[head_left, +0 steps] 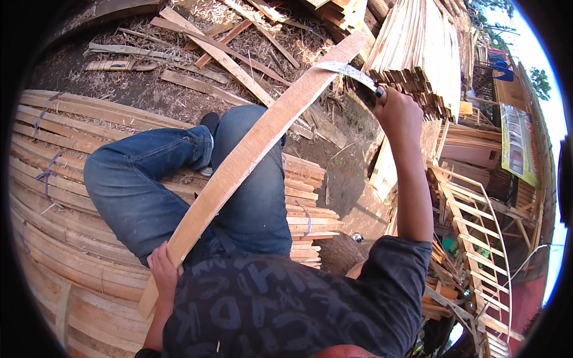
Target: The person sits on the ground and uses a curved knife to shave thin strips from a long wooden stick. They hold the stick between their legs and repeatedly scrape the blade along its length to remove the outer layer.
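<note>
A long wooden plank (256, 146) slants across my lap, from the lower left up to the far right, passing over my jeans. Near its lower end my left hand (164, 265) is closed around the plank's edge. My right hand (397, 110) is wrapped around the dark handle of a curved-blade knife (352, 71), its arm reaching out to the far right. The pale blade lies at the plank's edge near its far end, its tip over the wood; whether it cuts in cannot be made out.
Tied bundles of wooden slats (65, 161) lie under and beside my legs. Loose boards (221, 53) and shavings cover the ground ahead. A tall stack of planks (418, 48) stands far right, with a wooden ladder (477, 232) and a yellow banner (518, 143) beyond.
</note>
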